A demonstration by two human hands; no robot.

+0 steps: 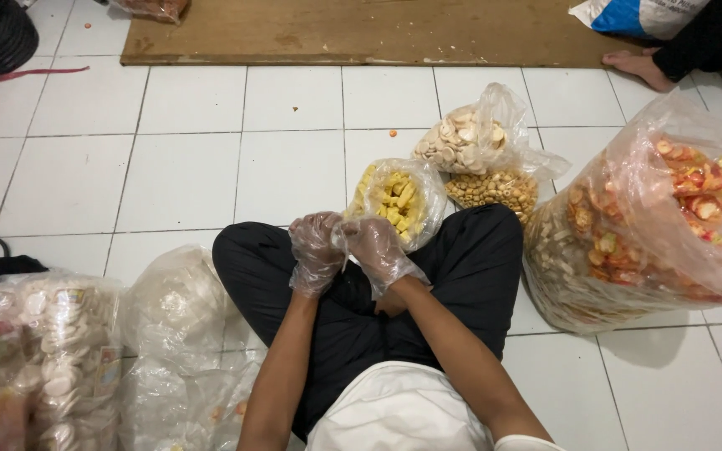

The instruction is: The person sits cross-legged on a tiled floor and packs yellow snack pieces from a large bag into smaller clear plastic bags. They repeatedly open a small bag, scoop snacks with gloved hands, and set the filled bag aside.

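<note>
Seated cross-legged in black trousers on a white tiled floor point(185, 179), the person brings both hands together just above the lap, each inside a loose clear plastic glove. The left hand point(315, 250) and the right hand point(375, 249) meet with fingers curled narrow, pinching the twisted neck of a small clear plastic bag of yellow stick-shaped snacks point(399, 200), which stands at one o'clock from the hands, touching the right knee. Further toward one o'clock sit a clear bag of pale round crackers point(460, 138) and, just beside it, a clear bag of small tan ring-shaped snacks point(495, 189). At three o'clock bulges a large clear sack of red-and-orange mixed crackers point(653, 230). At eight o'clock lie clear bags of white round crackers point(60, 359). At twelve o'clock, well apart, lies a brown wooden board point(361, 33).
</note>
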